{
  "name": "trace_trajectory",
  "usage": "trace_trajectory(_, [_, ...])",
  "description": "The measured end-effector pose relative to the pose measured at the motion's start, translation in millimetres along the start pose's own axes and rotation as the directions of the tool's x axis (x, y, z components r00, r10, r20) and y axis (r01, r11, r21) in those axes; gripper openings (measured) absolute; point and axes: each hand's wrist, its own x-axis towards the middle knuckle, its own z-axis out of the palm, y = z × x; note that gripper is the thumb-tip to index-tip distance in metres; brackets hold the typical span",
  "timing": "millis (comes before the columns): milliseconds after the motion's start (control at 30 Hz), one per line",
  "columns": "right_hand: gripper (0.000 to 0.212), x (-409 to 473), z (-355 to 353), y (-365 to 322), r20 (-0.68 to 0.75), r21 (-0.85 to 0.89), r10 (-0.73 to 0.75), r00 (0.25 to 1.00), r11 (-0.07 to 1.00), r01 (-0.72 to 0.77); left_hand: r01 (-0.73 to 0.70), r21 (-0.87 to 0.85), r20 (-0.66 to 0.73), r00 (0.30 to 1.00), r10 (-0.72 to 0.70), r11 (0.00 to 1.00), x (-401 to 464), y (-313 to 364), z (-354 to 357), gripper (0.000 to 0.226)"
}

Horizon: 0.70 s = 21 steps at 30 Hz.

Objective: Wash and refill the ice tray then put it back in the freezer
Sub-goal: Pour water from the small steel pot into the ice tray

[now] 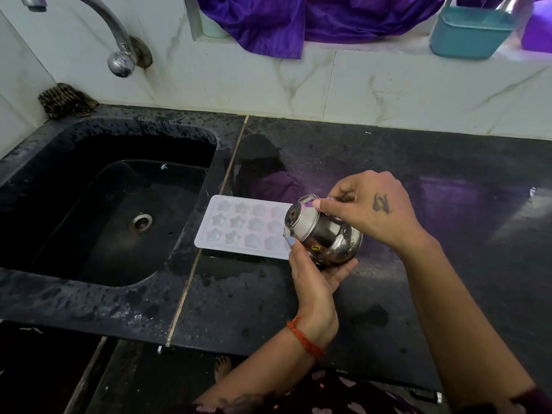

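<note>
Ice tray: the white ice tray (243, 227) lies flat on the black table (388, 162), just right of the sink, its left end near the seam in the stone; star-shaped cells face up, and its right end is hidden behind the pot.
Steel pot: a small round steel pot (324, 234) is held tipped on its side above the tray's right end, mouth turned toward the tray and sink; a small yellow sticker shows on its belly.
Left hand: the left hand (316, 274) cups the pot from below, fingers curled round its belly and the thumb up on its rim; a red thread band circles the wrist.
Right hand: the right hand (369, 209) grips the pot from above, fingertips pinching the neck and rim; a dark mark shows on its back.
Sink: the black sink (44, 186) is sunk into the table at left, drain in its floor.
Tap: a chrome tap (119, 52) comes out of the marbled wall above the sink.
Scrubber: a dark scrubber (64, 100) sits at the sink's back corner.
Ledge: purple cloth (263, 22) and a teal tub (469, 31) rest on the ledge above the wall.
</note>
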Motion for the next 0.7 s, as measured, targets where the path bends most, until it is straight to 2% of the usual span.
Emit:
trace_trajectory(267, [0.028,1.5,-3.2,-2.6,0.018,-0.029,-0.014,1.000,0.999,0.014,-0.025,-0.003,0.005,1.000,0.025,1.000,0.6,-1.2,1.6,0.048])
trace_trajectory(433, [0.029,2.6,-1.8,6.7,0.016,0.075,0.002,1.000,0.997,-0.004,-0.053,0.032,0.016,0.998,0.053,0.998,3.1,-2.7,0.6,0.052])
trace_trajectory(600, [0.043,-1.8,-4.7,13.0,0.057,0.219,0.067,0.996,0.973,-0.078,-0.086,0.083,0.049,0.995,0.082,0.993,2.9,-3.3,1.7,0.050])
trace_trajectory(700, [0.043,-4.5,-6.9,17.1,0.061,0.286,0.095,0.994,0.952,-0.109,-0.094,0.099,0.063,0.994,0.089,0.991,2.7,-4.2,2.9,0.045])
